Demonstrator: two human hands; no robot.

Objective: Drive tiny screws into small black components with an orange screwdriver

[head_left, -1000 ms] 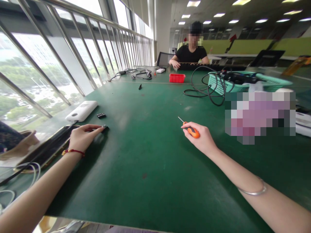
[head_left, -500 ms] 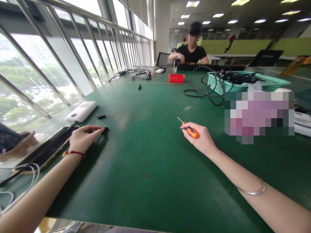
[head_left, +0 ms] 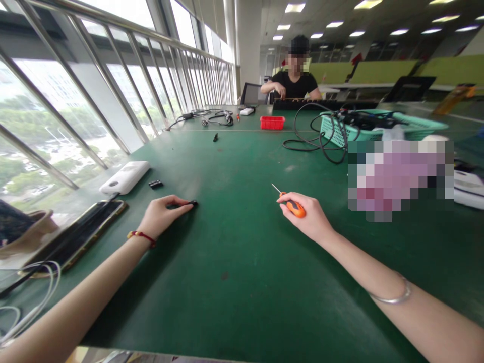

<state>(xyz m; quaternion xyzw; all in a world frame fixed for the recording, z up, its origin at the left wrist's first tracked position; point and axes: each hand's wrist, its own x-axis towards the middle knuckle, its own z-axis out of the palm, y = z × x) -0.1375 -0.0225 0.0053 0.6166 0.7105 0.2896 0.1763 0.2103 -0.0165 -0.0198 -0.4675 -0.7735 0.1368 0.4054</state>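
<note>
My left hand (head_left: 163, 213) pinches a small black part (head_left: 194, 203) between thumb and fingertips, low over the green table (head_left: 227, 242); most of the part is hidden, so its kind cannot be made out. On the right, my right hand (head_left: 310, 214) is wrapped round a screwdriver (head_left: 296, 208) with an orange and dark grip. Its thin metal shaft points up and to the left, touching nothing. Beyond my left hand lies another small black piece (head_left: 156, 184). A third small black piece (head_left: 215, 137) sits farther back.
At the left are a phone (head_left: 85, 233), a white power bank (head_left: 125, 177) and white cables (head_left: 53, 287). Toward the back stand a red bin (head_left: 272, 123) and a teal basket (head_left: 333, 132) with black cables. A person (head_left: 293, 83) sits at the far end.
My left hand has moved right with the small black part, away from the phone and toward the table's middle. My right hand with the screwdriver has barely moved.
</note>
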